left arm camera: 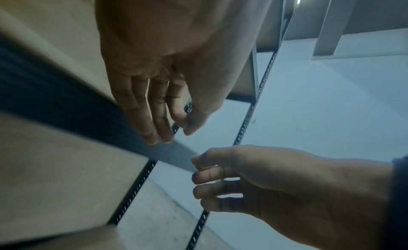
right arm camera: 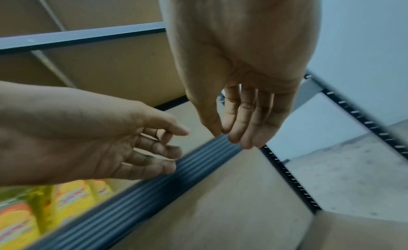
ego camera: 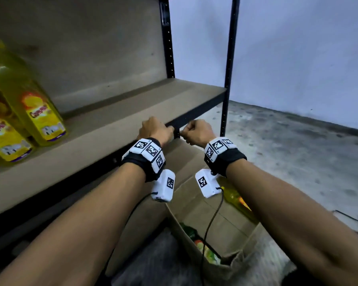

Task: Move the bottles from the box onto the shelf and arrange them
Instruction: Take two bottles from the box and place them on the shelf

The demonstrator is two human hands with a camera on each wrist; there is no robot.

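Two yellow oil bottles (ego camera: 39, 112) stand at the left of the brown shelf board (ego camera: 116, 120); the right wrist view shows their labels (right arm camera: 70, 201). Below the shelf an open cardboard box (ego camera: 225, 230) holds a lying yellow bottle (ego camera: 236, 200) and a green-capped one (ego camera: 191, 234), partly hidden by my right forearm. My left hand (ego camera: 165, 130) and right hand (ego camera: 187, 133) hover side by side at the shelf's black front rail (ego camera: 186, 120), above the box. Both are empty with loosely bent fingers, as the left hand (left arm camera: 167, 128) and right hand (right arm camera: 234, 131) show in the wrist views.
Black perforated uprights (ego camera: 229, 58) frame the shelf's right end. Bare concrete floor (ego camera: 287, 151) and a pale wall lie to the right. A cable (ego camera: 211, 219) from the right wrist camera hangs over the box. Most of the shelf board to the right of the bottles is bare.
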